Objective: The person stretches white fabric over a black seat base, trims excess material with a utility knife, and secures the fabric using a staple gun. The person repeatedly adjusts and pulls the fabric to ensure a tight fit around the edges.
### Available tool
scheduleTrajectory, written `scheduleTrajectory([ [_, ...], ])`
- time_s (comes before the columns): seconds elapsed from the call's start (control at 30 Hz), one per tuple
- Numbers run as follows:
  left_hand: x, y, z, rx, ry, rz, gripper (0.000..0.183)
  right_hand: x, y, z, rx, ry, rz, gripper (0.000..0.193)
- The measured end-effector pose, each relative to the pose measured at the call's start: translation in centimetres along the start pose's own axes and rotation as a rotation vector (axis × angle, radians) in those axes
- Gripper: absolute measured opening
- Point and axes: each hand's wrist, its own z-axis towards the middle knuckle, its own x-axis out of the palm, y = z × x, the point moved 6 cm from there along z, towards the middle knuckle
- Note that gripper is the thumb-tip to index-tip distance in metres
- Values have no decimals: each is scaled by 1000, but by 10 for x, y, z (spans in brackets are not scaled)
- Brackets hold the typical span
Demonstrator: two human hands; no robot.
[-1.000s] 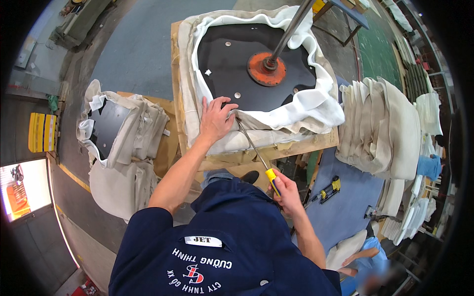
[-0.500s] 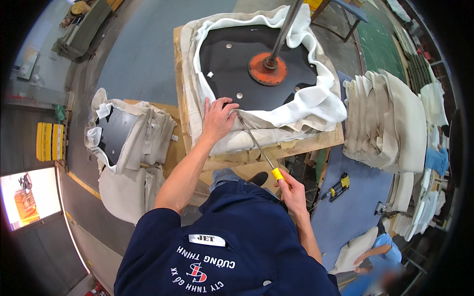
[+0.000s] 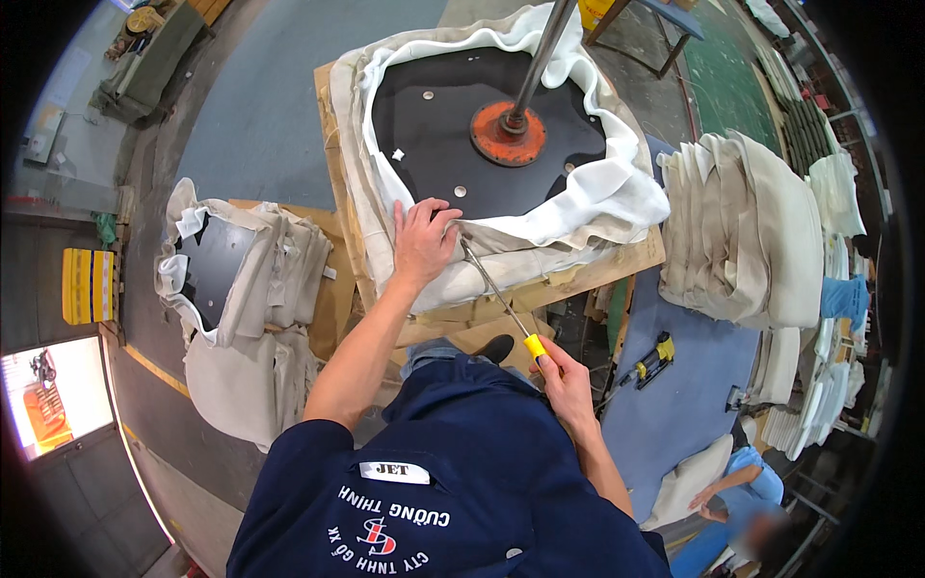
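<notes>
A cushioned seat in beige fabric (image 3: 491, 268), underside up, lies in front of me with white padding (image 3: 617, 197) curling around its black base panel (image 3: 424, 125). My left hand (image 3: 424, 236) is closed on the near edge of the fabric, its fingers bent over the rim beside the panel. In my right hand (image 3: 567, 380) is a screwdriver-like tool (image 3: 501, 301) with a yellow handle and long metal shaft. Its far end meets the fabric fold just right of my left fingers; the tip's shape is hidden there. An orange round plate (image 3: 508, 135) on a metal rod presses on the panel.
The seat rests on a wooden board (image 3: 540, 294). Stacked beige covers (image 3: 742, 231) stand at right on a blue-topped table (image 3: 674, 414), near a yellow-and-black tool (image 3: 655, 361). More upholstered pieces (image 3: 251, 279) lie at left. A person in blue (image 3: 742, 491) works at lower right.
The whole view has shifted slightly, moving the seat a little left in the picture. Both hands keep nearly the same grip, and the tool's end stays at the fabric fold.
</notes>
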Motion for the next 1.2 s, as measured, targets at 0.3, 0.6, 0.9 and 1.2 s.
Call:
scheduleTrajectory([
  [0.3,5,-16,-5,-65,-10,7,26,-2,-1,-10,111,-32,21,38],
  [0.6,20,-38,-12,-126,-42,21,25,2,-28,-23,105,-55,117,41],
  [0.9,27,-53,-12,-153,-51,26,24,4,-41,-35,236,-27,299,43],
  [1.2,33,-58,-10,-173,-5,32,23,11,-40,-37,260,-73,325,41],
])
